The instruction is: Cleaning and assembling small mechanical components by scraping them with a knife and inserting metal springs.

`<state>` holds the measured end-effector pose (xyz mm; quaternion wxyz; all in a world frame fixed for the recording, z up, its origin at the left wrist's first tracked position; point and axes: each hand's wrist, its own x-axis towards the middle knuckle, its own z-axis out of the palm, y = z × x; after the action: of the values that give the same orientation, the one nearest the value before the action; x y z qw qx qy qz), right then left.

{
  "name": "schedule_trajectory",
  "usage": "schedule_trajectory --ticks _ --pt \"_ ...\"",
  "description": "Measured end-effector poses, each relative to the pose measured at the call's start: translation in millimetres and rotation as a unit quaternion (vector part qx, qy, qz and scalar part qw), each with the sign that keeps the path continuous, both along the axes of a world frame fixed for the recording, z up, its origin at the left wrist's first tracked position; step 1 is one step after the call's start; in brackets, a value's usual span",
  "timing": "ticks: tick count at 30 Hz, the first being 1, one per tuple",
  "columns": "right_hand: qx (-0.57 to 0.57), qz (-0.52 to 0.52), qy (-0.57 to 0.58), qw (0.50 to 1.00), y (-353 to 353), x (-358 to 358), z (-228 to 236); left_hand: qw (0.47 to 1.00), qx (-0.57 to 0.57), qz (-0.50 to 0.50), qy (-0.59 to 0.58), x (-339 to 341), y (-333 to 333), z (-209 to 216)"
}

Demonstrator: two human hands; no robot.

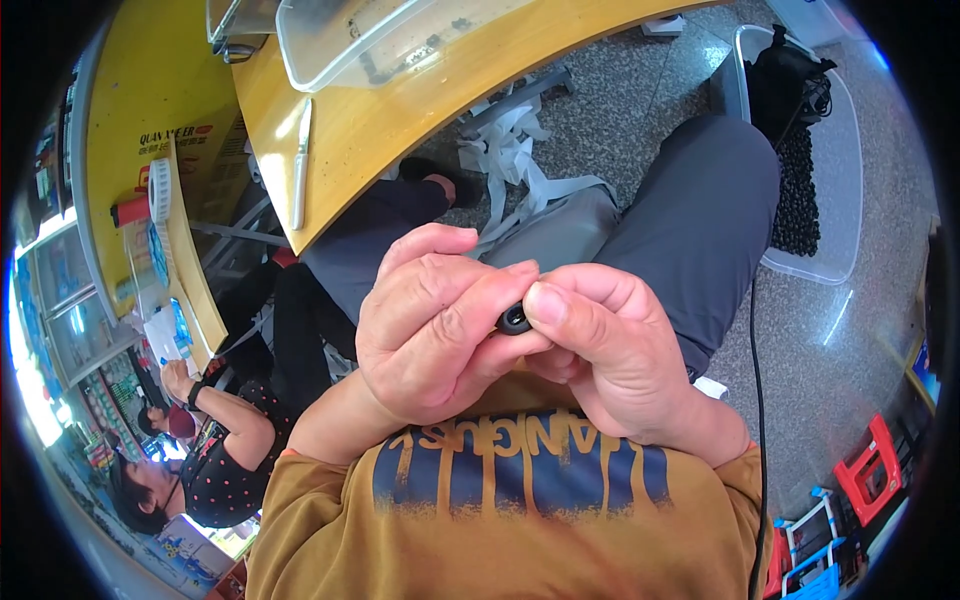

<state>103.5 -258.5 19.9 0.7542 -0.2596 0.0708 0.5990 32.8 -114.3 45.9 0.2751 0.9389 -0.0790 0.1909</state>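
In front of my chest both hands meet on a small black rounded piece (514,321) with a shiny, ring-like end. My left hand (425,325) pinches it between thumb and forefinger, its other fingers partly bent. The thumb and fingertips of my right hand (610,335) press on the piece from the right side. Fingers cover most of it, so its full shape is hidden and I cannot tell its exact kind.
A wooden table (400,130) carries a clear plastic bin (300,60) and a white-handled knife (300,170). Right, a translucent tub (845,200) holds many small black pieces (797,190) and a black bag (785,80). White strips (510,150) litter the floor. Another person (225,440) sits at left.
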Motion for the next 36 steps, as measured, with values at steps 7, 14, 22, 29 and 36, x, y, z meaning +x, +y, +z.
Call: schedule_trajectory --ticks 7,14,22,29,36 --pt "0.0 0.002 0.026 1.0 -1 3 -4 1.0 0.026 0.005 -0.002 4 0 -1" --pt "-0.007 -0.004 0.033 0.999 1 2 -7 0.999 0.036 -0.009 -0.033 6 2 -12" --pt "0.019 -0.004 0.009 1.0 -2 2 -10 0.999 -0.02 0.013 -0.023 5 1 -12" --pt "0.012 -0.015 0.028 0.999 -3 0 -10 0.998 -0.045 0.033 -0.012 2 0 -13" --pt "0.027 -0.014 0.032 0.999 -3 2 -11 0.997 -0.066 0.038 -0.031 3 1 -16"
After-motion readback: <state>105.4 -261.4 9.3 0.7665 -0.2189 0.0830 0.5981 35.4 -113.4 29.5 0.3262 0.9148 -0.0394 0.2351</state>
